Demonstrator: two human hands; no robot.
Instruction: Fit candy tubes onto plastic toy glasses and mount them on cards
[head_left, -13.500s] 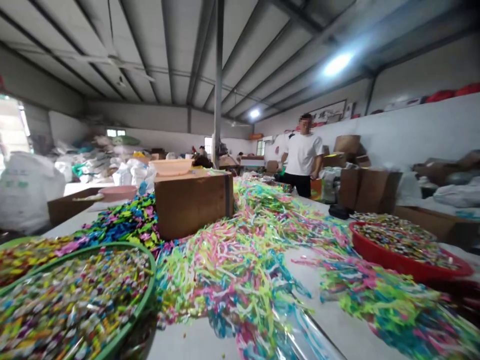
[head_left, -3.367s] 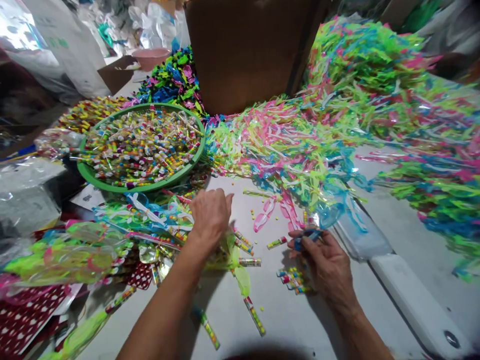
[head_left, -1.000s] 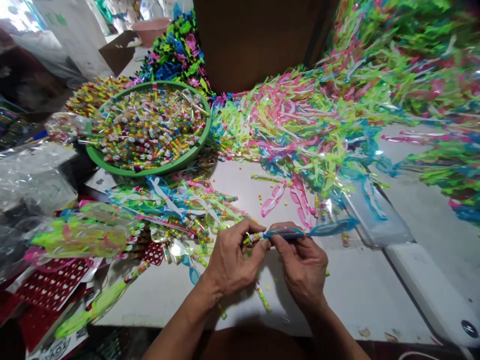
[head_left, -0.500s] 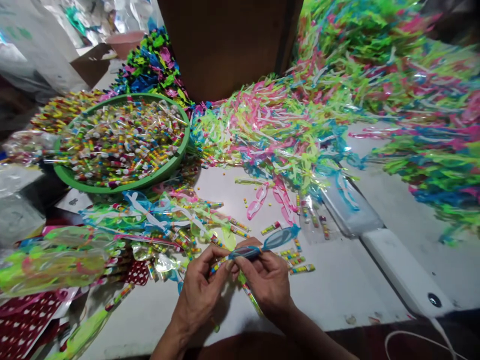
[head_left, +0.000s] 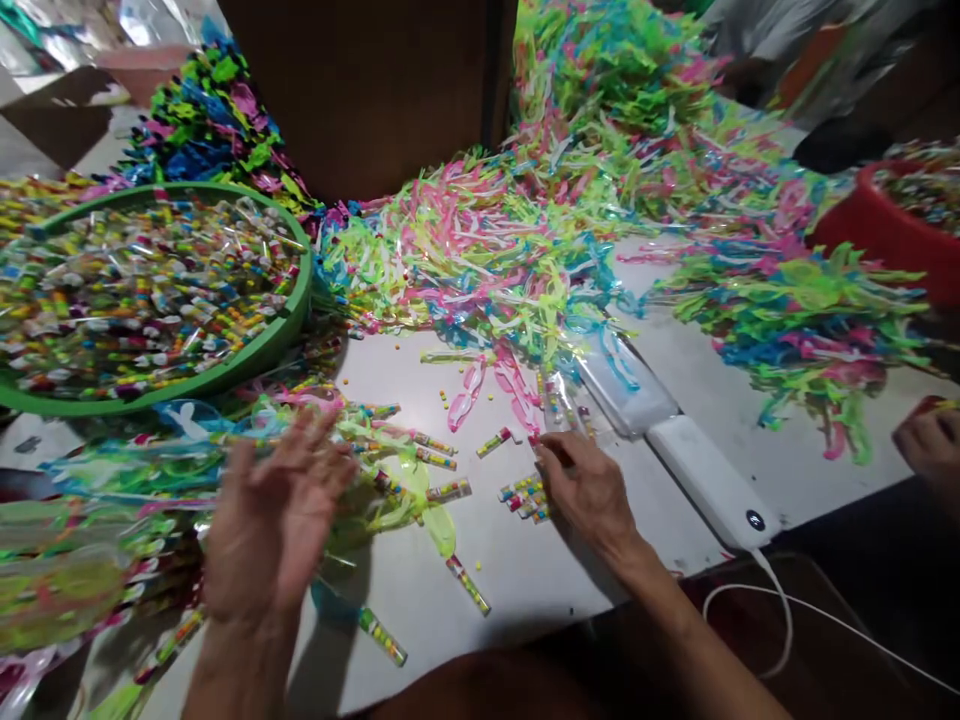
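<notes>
My left hand (head_left: 274, 520) is raised over the left side of the table, fingers apart and slightly blurred, holding nothing. Beneath it a small clear tube of coloured candy (head_left: 382, 637) joins a blue plastic piece, partly hidden by the wrist. My right hand (head_left: 592, 490) has thumb and fingertips pressed together beside a small cluster of candy tubes (head_left: 521, 495); what they pinch is hidden. Just beyond its fingertips lie pink toy glasses (head_left: 516, 385). Yellow-green toy glasses (head_left: 439, 530) with a candy tube (head_left: 469, 585) at the end lie between my hands.
A green basin (head_left: 304, 300) full of candy tubes stands at left. Heaped toy glasses (head_left: 480, 230) spread across the back, before a dark box (head_left: 375, 90). A white corded device (head_left: 705, 480) lies at right. Another person's hand (head_left: 930, 435) and a red tub (head_left: 855, 230) are at the right edge.
My hands have parted from the blue toy glasses they held together. The left moved left and opened; the right moved right to the candy tubes. The view has turned right.
</notes>
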